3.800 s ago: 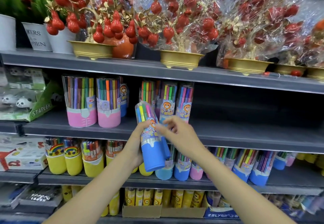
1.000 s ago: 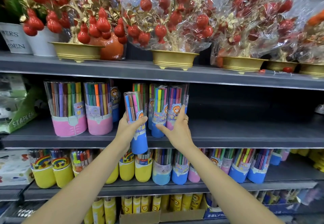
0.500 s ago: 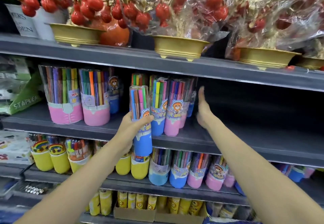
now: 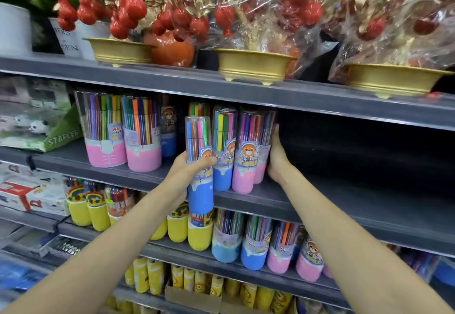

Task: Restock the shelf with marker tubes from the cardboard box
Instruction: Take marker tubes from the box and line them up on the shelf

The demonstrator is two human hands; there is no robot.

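Gripping a blue-based marker tube (image 4: 199, 166) upright in left hand (image 4: 183, 169), right hand (image 4: 277, 156) flat against shelved tubes (image 4: 246, 151)

Single head-mounted view, facing forward and slightly downward at the middle shelf (image 4: 344, 205) from close range, at arm's reach; shelves above and below fill the frame.

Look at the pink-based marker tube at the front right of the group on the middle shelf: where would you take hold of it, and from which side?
Grip the pink-based marker tube round its labelled middle, coming from the front. It stands upright at the shelf edge, its front bare. A blue-based tube crowds its left, and the right hand lies flat against the group's right.
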